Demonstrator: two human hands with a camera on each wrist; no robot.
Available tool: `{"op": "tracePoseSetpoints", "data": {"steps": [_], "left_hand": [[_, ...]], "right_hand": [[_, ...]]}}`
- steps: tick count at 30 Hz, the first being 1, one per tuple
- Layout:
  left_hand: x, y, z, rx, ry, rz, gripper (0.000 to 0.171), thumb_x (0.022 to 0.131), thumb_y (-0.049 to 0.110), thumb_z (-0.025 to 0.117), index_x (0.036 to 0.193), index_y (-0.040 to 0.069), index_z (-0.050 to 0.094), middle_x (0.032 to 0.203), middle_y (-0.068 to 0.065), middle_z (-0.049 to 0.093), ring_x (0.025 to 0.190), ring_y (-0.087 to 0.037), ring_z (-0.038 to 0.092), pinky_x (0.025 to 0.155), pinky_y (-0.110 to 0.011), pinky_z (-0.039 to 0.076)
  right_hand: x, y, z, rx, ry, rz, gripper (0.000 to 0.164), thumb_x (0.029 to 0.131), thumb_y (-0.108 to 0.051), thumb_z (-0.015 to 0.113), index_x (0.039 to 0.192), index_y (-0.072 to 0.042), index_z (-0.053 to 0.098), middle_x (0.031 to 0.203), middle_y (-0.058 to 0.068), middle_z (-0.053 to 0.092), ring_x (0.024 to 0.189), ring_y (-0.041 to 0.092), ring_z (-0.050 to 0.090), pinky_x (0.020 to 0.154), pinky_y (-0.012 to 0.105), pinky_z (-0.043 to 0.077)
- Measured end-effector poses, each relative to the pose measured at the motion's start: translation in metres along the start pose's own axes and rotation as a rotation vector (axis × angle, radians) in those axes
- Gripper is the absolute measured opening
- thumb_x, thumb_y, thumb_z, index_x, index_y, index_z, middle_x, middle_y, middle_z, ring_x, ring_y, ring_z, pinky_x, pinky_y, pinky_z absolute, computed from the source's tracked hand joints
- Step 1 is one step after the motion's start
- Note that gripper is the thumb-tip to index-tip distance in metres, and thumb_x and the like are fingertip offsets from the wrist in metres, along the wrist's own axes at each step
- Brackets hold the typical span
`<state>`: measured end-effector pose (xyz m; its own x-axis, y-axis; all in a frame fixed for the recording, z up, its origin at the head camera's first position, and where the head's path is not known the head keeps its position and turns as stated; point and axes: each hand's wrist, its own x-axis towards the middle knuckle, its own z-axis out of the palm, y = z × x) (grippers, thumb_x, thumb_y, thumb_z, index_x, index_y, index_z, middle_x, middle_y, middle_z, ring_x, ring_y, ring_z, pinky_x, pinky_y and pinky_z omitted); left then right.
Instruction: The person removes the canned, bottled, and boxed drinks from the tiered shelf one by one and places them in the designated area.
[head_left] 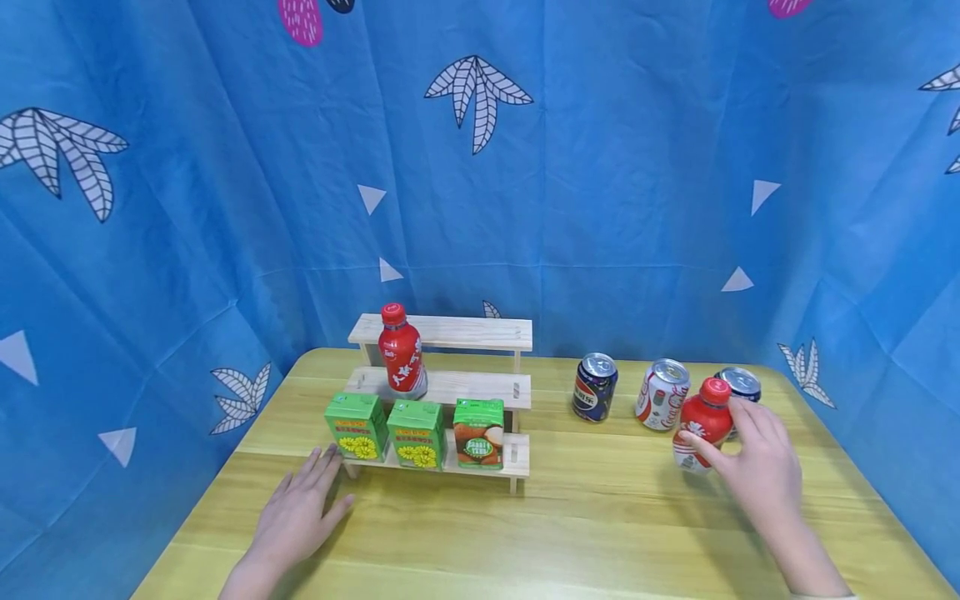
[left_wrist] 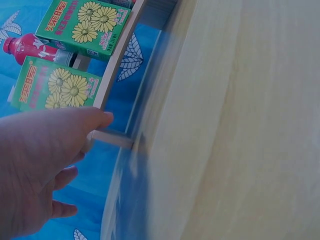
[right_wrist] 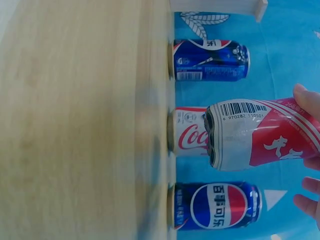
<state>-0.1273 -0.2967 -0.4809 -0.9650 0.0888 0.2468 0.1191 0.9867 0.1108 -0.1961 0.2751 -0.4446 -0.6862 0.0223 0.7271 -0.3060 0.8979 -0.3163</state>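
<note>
My right hand (head_left: 765,467) grips a red bottle (head_left: 705,421) with a red cap by its upper part, thumb on one side and fingers on the other. In the right wrist view the bottle (right_wrist: 265,132) is raised off the table, before a white-and-red Coca-Cola can (right_wrist: 190,131). With fingers extended, my left hand (head_left: 296,508) lies at the lower left corner of a wooden three-tier rack (head_left: 480,332), its fingertips at the bottom shelf's end. That shelf bears two green cartons with yellow flowers (head_left: 358,429) and a green lychee carton (head_left: 480,433).
Another red bottle (head_left: 402,354) stands on the rack's middle shelf, at the left. Right of the rack, a dark blue Pepsi can (head_left: 595,387) stands on the wooden table (head_left: 585,517). A second blue can (head_left: 741,382) is partly hidden behind the held bottle. Blue cloth (head_left: 600,183) hangs around the table.
</note>
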Motion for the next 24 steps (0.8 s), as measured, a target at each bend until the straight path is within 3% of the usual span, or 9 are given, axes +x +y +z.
{"op": "tracePoseSetpoints", "data": {"steps": [15,24], "left_hand": [[0.001,0.0,0.003,0.0,0.016,0.007,0.067,0.091,0.041,0.065,0.143,0.002,0.047,0.152,-0.016,0.041,0.14,-0.04,0.038,0.108,-0.069,0.033],[0.0,0.0,0.002,0.002,0.015,0.005,0.067,0.091,0.042,0.064,0.143,0.003,0.046,0.153,-0.016,0.041,0.14,-0.04,0.038,0.107,-0.069,0.034]], "right_hand": [[-0.006,0.017,0.006,-0.023,-0.1,0.09,0.082,0.07,-0.036,0.085,0.13,0.009,0.053,0.126,0.032,0.054,0.117,0.046,0.045,0.101,0.064,0.037],[-0.008,0.026,0.009,-0.033,-0.128,0.116,0.08,0.07,-0.033,0.085,0.129,0.01,0.051,0.124,0.034,0.054,0.115,0.046,0.044,0.096,0.064,0.038]]}}
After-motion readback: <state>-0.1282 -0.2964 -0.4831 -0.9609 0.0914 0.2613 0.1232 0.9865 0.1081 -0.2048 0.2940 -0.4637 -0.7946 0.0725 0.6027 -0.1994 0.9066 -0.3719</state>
